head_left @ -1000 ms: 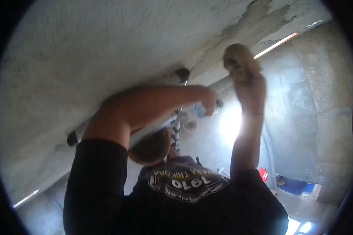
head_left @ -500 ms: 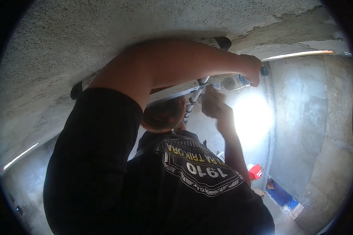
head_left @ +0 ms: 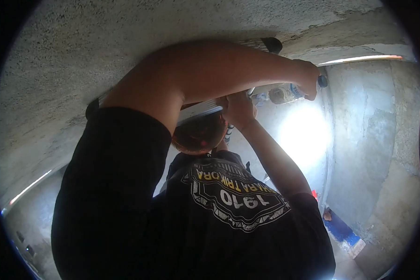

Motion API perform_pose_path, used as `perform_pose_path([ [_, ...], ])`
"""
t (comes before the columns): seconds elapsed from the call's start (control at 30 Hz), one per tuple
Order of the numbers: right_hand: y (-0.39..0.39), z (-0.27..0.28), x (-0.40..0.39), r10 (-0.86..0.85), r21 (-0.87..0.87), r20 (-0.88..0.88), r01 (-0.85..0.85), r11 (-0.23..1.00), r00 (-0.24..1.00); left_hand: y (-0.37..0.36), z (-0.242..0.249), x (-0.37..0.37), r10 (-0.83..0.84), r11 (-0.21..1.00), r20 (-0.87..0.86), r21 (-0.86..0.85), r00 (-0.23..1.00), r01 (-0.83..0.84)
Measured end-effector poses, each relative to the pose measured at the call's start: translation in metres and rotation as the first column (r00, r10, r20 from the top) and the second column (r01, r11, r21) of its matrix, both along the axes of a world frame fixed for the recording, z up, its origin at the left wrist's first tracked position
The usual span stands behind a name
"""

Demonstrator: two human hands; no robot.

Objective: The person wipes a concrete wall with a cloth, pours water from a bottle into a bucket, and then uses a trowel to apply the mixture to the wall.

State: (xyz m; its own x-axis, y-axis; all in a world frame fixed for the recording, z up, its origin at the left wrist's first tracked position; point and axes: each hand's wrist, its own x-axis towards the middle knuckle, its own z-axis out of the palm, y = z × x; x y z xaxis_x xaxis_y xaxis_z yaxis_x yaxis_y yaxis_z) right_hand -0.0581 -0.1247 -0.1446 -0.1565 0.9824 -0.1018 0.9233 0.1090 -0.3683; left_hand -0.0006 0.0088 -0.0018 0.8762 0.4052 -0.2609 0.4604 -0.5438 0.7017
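My left hand [head_left: 307,79] reaches across to the right and is wrapped round a clear plastic bottle [head_left: 281,95] with a blue label and a dark cap. The bottle lies tilted almost on its side, its cap poking out past my fist. My right hand [head_left: 240,109] is at the edge of a metal ladder [head_left: 200,111], fingers curled in; what they hold, if anything, is hidden. Below the ladder's step, close to my body, is a dark, shiny round thing with an orange tint [head_left: 199,135], perhaps a bowl or bucket; my left arm covers part of the ladder.
A rough grey cement surface [head_left: 88,51] lies close beyond my left arm. A grey wall [head_left: 359,121] stands at the right, with a bright glare beside it. Down on the floor are a blue piece [head_left: 343,231] and a red thing [head_left: 314,193], mostly hidden by my sleeve.
My right hand, blurred before, has moved left and up to the ladder's edge. My left hand still holds the bottle, now slightly farther right in view. My right arm covers more of the red thing.
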Motion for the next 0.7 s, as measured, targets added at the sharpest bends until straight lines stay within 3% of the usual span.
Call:
perform_pose_path([
  [0.03, 0.000, 0.004, -0.001, 0.005, -0.002, 0.000, -0.005, 1.000, 1.000, 0.000, 0.001, -0.001, 0.005, 1.000, 0.000, -0.002, 1.000, -0.005],
  [0.1, -0.002, 0.013, -0.001, 0.057, -0.042, -0.172, -0.065, 0.997, 0.984, -0.002, 0.002, -0.004, 0.022, 1.000, 0.029, 0.010, 0.999, -0.022],
  [0.3, 0.004, 0.002, 0.015, 0.333, 0.100, -0.147, -0.321, 0.942, 0.931, -0.004, 0.002, -0.001, -0.005, 0.999, 0.011, 0.039, 1.000, 0.004],
  [0.43, 0.012, -0.003, 0.018, 0.353, 0.072, -0.112, -0.347, 0.935, 0.929, -0.004, 0.000, -0.001, -0.019, 0.999, 0.024, 0.040, 1.000, 0.018],
  [0.5, 0.024, -0.013, 0.022, 0.440, 0.104, -0.088, -0.431, 0.896, 0.894, -0.003, 0.001, -0.002, -0.039, 0.999, 0.029, 0.028, 0.999, 0.038],
  [0.63, 0.034, -0.015, 0.023, 0.449, 0.192, -0.102, -0.425, 0.885, 0.888, -0.004, -0.002, 0.004, -0.044, 0.997, -0.023, 0.069, 0.999, 0.045],
  [0.7, 0.035, -0.014, 0.022, 0.403, 0.048, -0.201, -0.401, 0.915, 0.893, -0.004, -0.003, 0.007, -0.037, 0.996, -0.014, 0.078, 0.999, 0.038],
])
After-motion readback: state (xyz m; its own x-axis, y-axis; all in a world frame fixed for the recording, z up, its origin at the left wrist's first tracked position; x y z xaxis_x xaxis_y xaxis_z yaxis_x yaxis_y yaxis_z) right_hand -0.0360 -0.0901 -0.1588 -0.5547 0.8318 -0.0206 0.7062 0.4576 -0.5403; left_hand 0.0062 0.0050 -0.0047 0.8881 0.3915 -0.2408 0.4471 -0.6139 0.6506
